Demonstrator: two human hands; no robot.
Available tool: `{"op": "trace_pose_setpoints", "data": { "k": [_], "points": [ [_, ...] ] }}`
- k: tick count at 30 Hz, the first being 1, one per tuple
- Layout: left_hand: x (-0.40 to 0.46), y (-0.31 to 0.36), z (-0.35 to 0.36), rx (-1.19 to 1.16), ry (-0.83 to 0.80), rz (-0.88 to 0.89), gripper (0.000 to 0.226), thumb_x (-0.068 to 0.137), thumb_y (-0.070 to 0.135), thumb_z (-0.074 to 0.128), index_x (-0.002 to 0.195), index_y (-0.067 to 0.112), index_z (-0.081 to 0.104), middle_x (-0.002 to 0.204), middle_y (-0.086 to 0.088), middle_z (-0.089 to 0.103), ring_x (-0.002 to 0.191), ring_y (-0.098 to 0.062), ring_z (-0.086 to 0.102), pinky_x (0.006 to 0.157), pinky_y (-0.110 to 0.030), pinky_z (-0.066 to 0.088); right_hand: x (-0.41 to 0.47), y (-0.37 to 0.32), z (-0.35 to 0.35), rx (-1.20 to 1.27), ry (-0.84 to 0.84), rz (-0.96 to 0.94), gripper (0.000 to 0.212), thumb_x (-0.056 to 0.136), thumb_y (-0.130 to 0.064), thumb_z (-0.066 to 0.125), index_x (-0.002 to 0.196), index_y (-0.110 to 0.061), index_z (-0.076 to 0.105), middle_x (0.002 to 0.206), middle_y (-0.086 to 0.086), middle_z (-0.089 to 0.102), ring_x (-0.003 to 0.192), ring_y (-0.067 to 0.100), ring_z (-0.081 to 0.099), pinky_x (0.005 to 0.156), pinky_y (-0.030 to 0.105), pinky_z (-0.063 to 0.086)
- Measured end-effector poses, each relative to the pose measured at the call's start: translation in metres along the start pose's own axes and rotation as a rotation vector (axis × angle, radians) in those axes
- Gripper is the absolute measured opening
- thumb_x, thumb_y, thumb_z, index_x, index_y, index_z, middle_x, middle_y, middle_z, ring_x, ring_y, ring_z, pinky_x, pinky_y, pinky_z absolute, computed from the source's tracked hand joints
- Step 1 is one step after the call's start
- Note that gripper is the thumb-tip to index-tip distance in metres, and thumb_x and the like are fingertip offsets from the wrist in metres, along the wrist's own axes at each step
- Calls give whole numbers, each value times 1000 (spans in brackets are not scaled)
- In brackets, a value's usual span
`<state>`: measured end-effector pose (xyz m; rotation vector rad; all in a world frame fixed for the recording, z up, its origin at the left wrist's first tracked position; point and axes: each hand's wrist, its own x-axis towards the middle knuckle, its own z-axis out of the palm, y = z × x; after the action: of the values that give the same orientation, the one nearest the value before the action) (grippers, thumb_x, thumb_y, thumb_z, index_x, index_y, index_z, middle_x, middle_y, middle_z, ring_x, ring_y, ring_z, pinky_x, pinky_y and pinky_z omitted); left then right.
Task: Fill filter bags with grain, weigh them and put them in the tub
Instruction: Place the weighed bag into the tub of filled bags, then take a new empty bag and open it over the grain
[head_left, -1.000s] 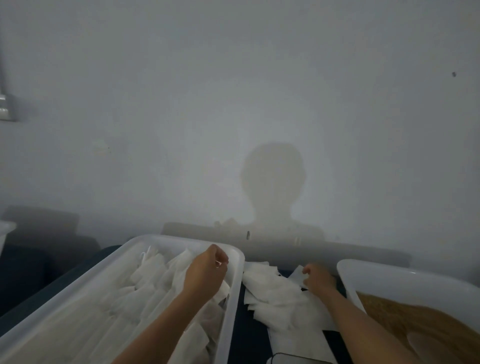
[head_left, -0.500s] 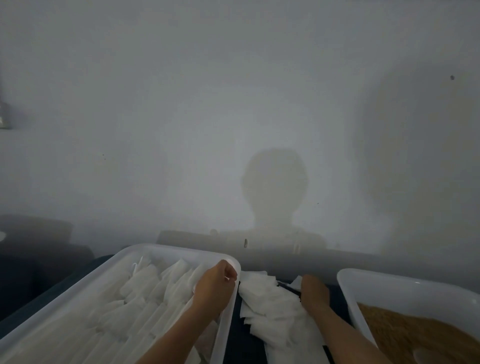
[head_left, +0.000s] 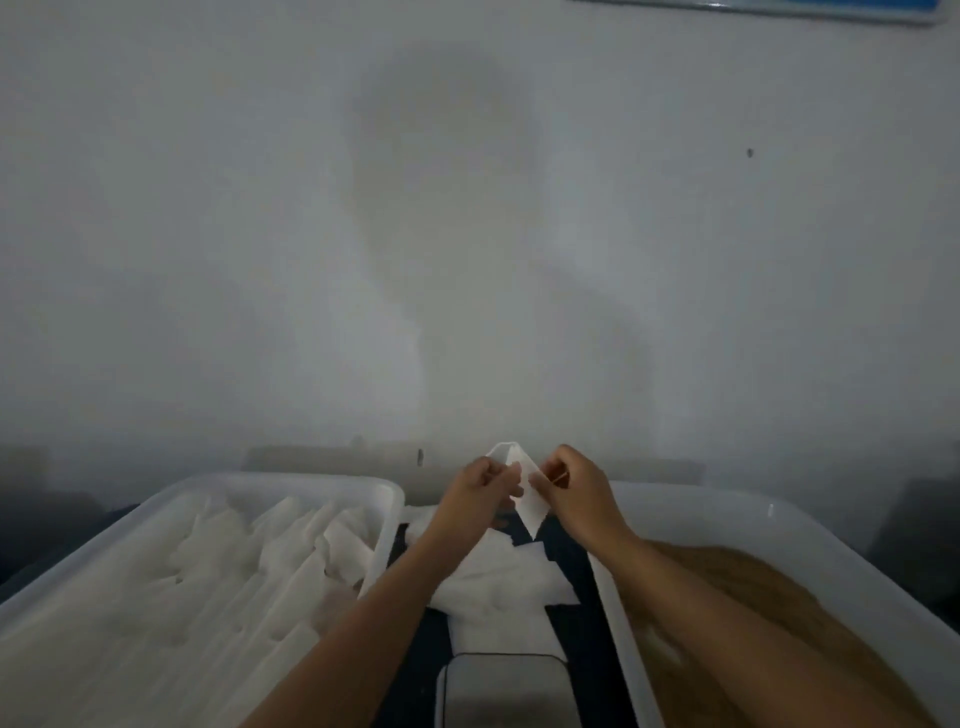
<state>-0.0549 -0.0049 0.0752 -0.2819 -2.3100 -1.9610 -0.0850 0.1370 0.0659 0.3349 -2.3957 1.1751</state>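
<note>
Our fingers (head_left: 511, 475) pinch one empty bag (head_left: 522, 488) from both sides: the left hand (head_left: 475, 486) holds its left edge, the right hand (head_left: 569, 486) its right, and the two seem to be drawing the mouth apart. The bag hangs in the air between the hands, its lower corner pointing down over the loose pile (head_left: 493, 577) of bags on the dark desk (head_left: 571, 623).

We judge it very light, thin and limp, likely to crumple or tear if tugged hard, so the hold belongs at the top rim, one layer in each pinch, to keep the mouth open for grain.

To the left stands the tub (head_left: 384, 525), heaped with white bags. To the right is the tray (head_left: 613, 613) of brown grain (head_left: 769, 597), touching our right forearm. Near the bottom edge sits what looks like the scale (head_left: 506, 691), bare. Filling and weighing are not yet done for this bag.
</note>
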Motion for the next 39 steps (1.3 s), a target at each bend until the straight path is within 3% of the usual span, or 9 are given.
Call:
{"op": "trace_pose_setpoints", "data": {
  "k": [5,10,16,23,28,32,35,37,39],
  "points": [
    [-26,21,60,-174,-87,23,19,93,23,57,82,8,56,79,-6,65,67,-11,66,61,-21,55,-62,-1,-61,97,10,-35,19,92,-29,57,78,-17,51,75,2,60,70,9,59,61,22,52],
    [-43,22,116,-149,-180,-22,16,93,14,56,80,4,58,83,-14,65,81,-28,67,80,-41,57,-103,22,-105,157,-7,-8,20,93,-26,57,79,-12,53,74,7,59,68,20,58,56,26,51],
    [-54,13,151,-200,-305,-66,16,93,3,46,81,4,56,70,-4,60,60,-10,61,59,-20,52,-117,57,-132,301,-77,101,19,90,-11,57,72,-7,53,63,1,55,61,12,57,59,19,47],
    [-52,-2,159,101,-316,52,20,86,6,61,70,13,50,72,1,57,67,-10,57,66,-22,49,-123,79,-135,166,-67,244,17,91,-8,57,74,-10,56,74,15,61,69,26,61,63,28,50],
    [-50,-13,156,407,-143,325,30,81,2,52,74,26,36,64,7,40,54,-5,36,50,-16,32,-123,82,-139,156,-25,324,16,85,1,59,71,-4,52,68,14,62,56,16,64,54,22,53],
    [-50,-19,154,749,-190,599,18,93,15,42,89,24,57,84,10,49,78,-7,46,61,-16,35,-125,80,-139,199,6,384,15,86,0,61,73,2,53,68,16,66,56,21,68,50,21,52],
    [-54,-24,160,948,-203,642,35,95,43,35,107,21,59,106,4,45,99,-12,43,72,-23,39,-127,77,-141,270,19,446,12,86,0,60,76,4,55,66,16,64,55,19,67,49,20,51],
    [-59,-22,163,942,-230,665,53,88,63,34,107,19,58,114,5,38,103,-8,37,77,-20,36,-128,75,-144,250,-5,490,13,86,-5,62,75,0,59,68,12,64,60,18,65,54,23,51],
    [-63,-19,162,863,-212,806,40,86,54,51,97,17,61,115,3,39,102,-7,38,76,-15,38,-128,74,-148,330,-45,551,12,87,-10,63,78,-3,62,73,12,68,68,21,68,59,28,52]
  ]
}}
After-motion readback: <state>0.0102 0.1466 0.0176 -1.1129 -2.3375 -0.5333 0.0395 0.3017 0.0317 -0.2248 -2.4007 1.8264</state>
